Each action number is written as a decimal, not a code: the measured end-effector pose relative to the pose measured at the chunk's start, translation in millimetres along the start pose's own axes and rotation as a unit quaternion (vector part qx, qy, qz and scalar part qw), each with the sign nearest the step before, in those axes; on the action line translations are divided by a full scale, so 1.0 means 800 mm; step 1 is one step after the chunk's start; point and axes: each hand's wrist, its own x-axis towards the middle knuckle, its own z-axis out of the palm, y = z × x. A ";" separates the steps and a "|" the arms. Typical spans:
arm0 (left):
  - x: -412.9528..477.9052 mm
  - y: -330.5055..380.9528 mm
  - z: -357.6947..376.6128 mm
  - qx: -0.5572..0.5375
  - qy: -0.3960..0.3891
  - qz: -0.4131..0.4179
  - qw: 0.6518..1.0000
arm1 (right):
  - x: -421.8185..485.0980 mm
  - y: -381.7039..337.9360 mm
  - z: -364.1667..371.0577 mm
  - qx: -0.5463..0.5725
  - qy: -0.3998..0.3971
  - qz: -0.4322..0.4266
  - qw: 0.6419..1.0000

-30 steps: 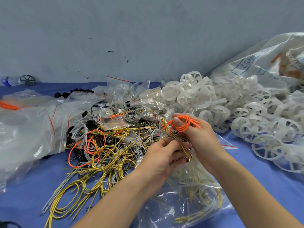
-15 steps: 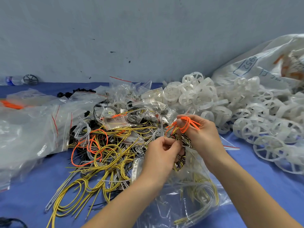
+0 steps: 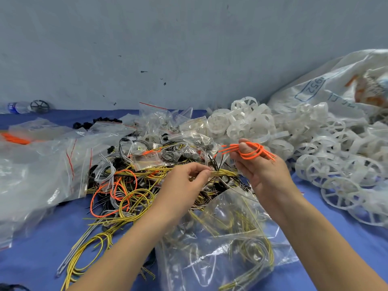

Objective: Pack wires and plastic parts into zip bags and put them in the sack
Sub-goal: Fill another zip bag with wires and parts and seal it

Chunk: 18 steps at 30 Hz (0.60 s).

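Currently the right hand (image 3: pixel 265 177) grips looped orange wires (image 3: pixel 249 152) above the zip bag (image 3: pixel 220 244); the left hand (image 3: pixel 184 185) pinches yellow wires (image 3: pixel 225 173) just beyond it, and pulling may drag the wire pile (image 3: pixel 134 185) along.

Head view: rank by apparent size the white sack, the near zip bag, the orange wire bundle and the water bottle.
1-2. White sack and near zip bag: alike; the sack is cut off by the frame, the bag sits close to the camera.
3. Orange wire bundle.
4. Water bottle, far off.
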 end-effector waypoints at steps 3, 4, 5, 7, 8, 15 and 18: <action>0.000 -0.001 0.001 0.008 -0.025 0.004 1.000 | 0.002 0.010 -0.001 0.011 -0.001 0.019 1.000; -0.002 -0.001 0.004 0.010 -0.033 0.007 0.999 | 0.002 0.013 -0.001 0.011 -0.004 0.023 1.000; -0.003 -0.001 0.009 0.012 -0.038 0.011 0.999 | 0.001 0.017 -0.001 0.011 -0.008 0.027 1.000; -0.005 -0.003 0.018 0.023 -0.029 0.020 0.999 | 0.000 0.023 0.001 0.018 -0.016 0.039 0.999; -0.005 -0.004 0.023 0.025 -0.020 0.022 0.999 | -0.001 0.026 0.003 0.023 -0.018 0.045 0.999; -0.006 -0.012 0.043 -0.054 -0.034 -0.030 0.997 | -0.002 0.036 0.008 0.039 -0.020 0.061 0.997; -0.001 -0.008 0.035 -0.117 -0.029 -0.083 0.989 | 0.001 0.029 0.005 0.030 -0.004 0.048 0.998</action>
